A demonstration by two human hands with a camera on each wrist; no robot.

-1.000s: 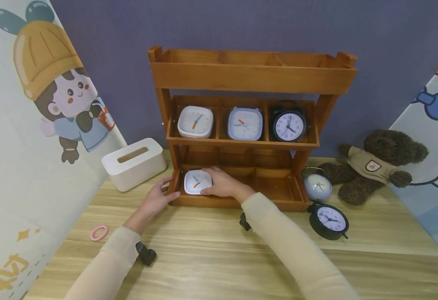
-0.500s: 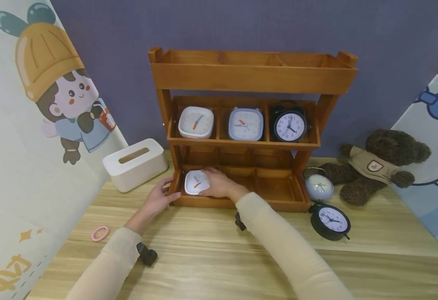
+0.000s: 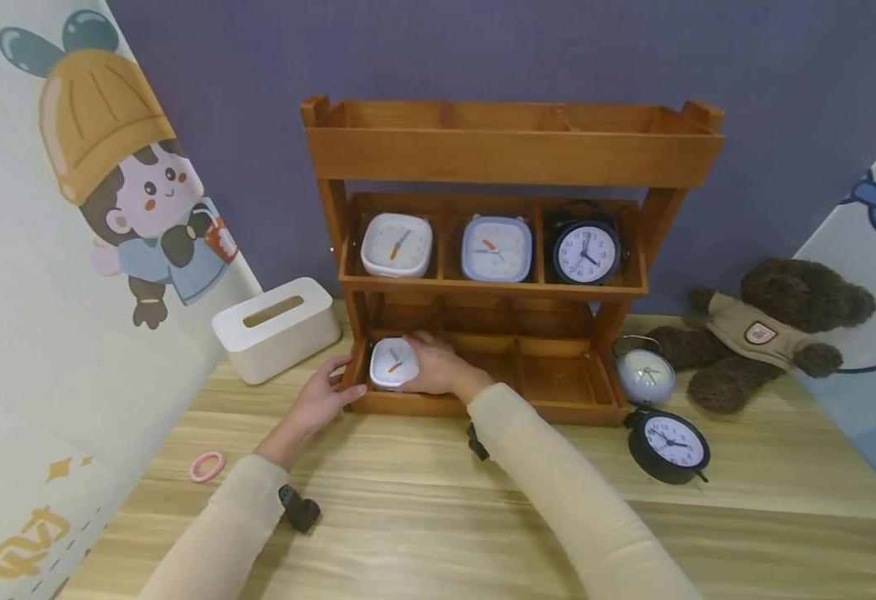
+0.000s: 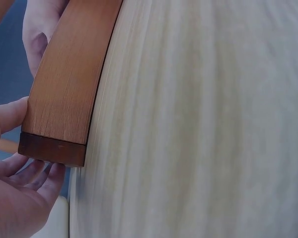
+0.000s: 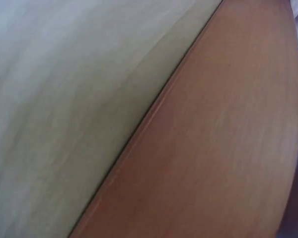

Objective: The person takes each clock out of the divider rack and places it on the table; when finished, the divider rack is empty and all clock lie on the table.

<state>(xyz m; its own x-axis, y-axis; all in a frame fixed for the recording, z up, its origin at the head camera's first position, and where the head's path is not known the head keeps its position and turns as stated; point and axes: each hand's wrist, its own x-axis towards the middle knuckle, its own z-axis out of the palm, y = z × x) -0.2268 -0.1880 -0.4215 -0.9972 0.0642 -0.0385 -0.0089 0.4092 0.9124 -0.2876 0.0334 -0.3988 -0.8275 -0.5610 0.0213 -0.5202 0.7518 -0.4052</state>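
In the head view a small white clock (image 3: 392, 364) sits in the left compartment of the bottom tier of a brown wooden rack (image 3: 513, 158). The right hand (image 3: 441, 368) grips that clock at its right side, thumb at the lower edge. The left hand (image 3: 321, 400) holds the rack's lower left corner, thumb in front and fingers along the side. In the left wrist view the left hand (image 4: 20, 198) has its thumb and fingertips on the rack's end (image 4: 64, 89). The right wrist view shows mostly the rack's front board (image 5: 203, 129).
The middle tier holds a white clock (image 3: 397, 245), a blue clock (image 3: 497, 249) and a black clock (image 3: 586, 252). To the right are a round clock (image 3: 645, 377), another black clock (image 3: 668, 447) and a teddy bear (image 3: 760, 333). A tissue box (image 3: 280, 333) and pink ring (image 3: 207, 467) lie left.
The right hand and forearm have shifted slightly left relative to the rack, covering a little more of the white clock. The left hand keeps its place on the corner. The head view has shifted slightly.
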